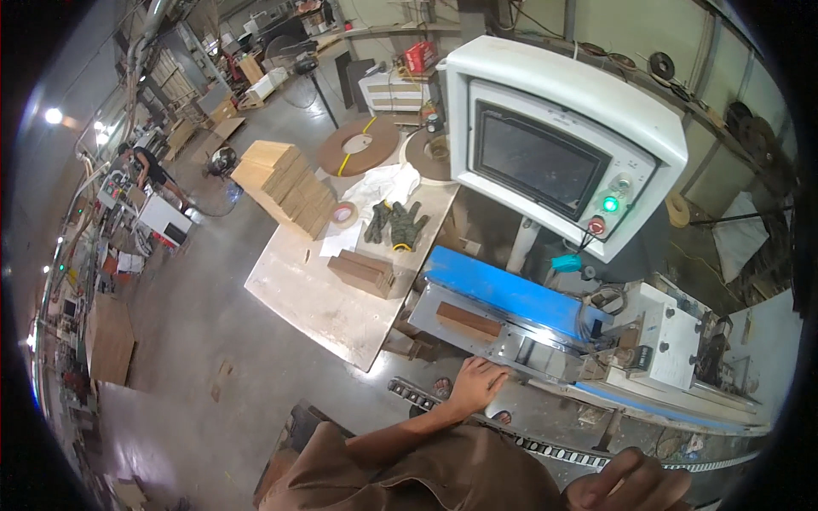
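My left hand [479, 387] rests at the near edge of a machine's metal bed [511, 345], fingers laid out and nothing visible in them. Just beyond it, a brown wooden block [468, 322] lies flat on that bed, apart from the fingers. At the lower edge, close to my body, my right hand [630, 484] has its fingers curled in; its palm is hidden, so anything inside cannot be seen. A blue guard [503, 288] runs along the bed's far side.
Left of the machine, a table [298, 285] carries stacked boards [285, 189], a smaller brown stack [361, 272], tape [344, 215], dark gloves [407, 226] and edging coils [358, 146]. A control panel [562, 145] with a green light overhangs the bed. Far left, a person [149, 168] stands by machinery.
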The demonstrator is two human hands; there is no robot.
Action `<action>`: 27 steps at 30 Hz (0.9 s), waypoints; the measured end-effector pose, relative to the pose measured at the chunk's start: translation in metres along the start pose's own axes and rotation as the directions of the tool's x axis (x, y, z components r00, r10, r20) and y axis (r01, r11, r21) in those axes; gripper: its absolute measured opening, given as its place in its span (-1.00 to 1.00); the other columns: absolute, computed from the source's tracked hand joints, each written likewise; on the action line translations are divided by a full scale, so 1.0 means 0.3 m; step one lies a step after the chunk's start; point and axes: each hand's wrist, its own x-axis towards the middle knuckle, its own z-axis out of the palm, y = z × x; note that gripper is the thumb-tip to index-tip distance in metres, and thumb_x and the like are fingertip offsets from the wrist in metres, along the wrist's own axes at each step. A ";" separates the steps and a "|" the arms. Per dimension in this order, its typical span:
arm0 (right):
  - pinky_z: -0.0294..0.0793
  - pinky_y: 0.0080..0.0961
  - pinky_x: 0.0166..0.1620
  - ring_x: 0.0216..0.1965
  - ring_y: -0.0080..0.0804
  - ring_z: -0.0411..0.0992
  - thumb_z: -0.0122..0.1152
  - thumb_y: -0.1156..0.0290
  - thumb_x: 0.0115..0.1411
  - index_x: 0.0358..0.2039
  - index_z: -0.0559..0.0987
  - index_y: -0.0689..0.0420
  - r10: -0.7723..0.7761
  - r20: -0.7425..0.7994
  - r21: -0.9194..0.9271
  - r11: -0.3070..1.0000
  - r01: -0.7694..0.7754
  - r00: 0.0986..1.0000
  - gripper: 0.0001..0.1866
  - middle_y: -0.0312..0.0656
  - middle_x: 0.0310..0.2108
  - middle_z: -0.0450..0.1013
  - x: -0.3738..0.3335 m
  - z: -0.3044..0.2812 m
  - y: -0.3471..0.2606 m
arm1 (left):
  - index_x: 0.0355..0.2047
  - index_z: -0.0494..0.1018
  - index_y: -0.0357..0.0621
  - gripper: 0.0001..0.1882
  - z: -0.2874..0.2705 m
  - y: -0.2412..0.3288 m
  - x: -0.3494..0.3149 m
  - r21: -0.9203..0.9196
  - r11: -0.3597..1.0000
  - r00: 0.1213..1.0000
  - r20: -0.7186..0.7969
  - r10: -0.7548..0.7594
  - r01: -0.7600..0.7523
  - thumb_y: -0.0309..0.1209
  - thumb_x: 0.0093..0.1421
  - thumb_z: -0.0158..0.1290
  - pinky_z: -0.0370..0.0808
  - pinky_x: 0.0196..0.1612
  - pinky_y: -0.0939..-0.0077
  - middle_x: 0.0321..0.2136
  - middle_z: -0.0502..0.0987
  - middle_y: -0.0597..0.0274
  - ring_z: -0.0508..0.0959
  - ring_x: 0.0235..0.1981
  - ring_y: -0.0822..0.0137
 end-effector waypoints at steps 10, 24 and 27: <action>0.52 -0.30 -0.17 -0.30 -0.37 0.46 0.16 0.13 0.41 -0.13 0.55 -0.17 -0.057 0.224 0.092 0.995 0.037 0.973 -0.87 -0.33 -0.26 0.36 0.043 0.038 0.069 | -0.05 0.61 -0.05 -0.76 -0.072 -0.003 -0.006 -0.043 0.996 0.994 -0.076 -0.080 0.077 -0.33 0.31 0.16 0.38 0.03 0.19 -0.25 0.66 0.23 0.54 -0.16 0.15; 0.59 -0.23 -0.09 -0.27 -0.30 0.46 0.16 0.19 0.42 -0.14 0.56 -0.08 -0.065 0.224 0.286 0.958 -0.002 0.972 -0.86 -0.27 -0.24 0.40 0.038 0.033 0.093 | -0.04 0.61 -0.10 -0.75 -0.053 -0.001 0.037 -0.106 0.993 0.999 -0.031 -0.045 0.041 -0.34 0.30 0.16 0.41 -0.02 0.16 -0.28 0.66 0.16 0.55 -0.19 0.09; 0.59 -0.24 -0.14 -0.31 -0.33 0.45 0.16 0.18 0.42 -0.16 0.56 -0.07 -0.097 0.197 0.276 0.960 0.040 0.976 -0.86 -0.26 -0.28 0.39 0.026 0.039 0.115 | -0.03 0.61 -0.11 -0.74 -0.042 -0.013 0.037 -0.100 0.995 0.999 -0.023 -0.031 0.028 -0.34 0.31 0.16 0.41 -0.03 0.16 -0.28 0.66 0.16 0.55 -0.19 0.09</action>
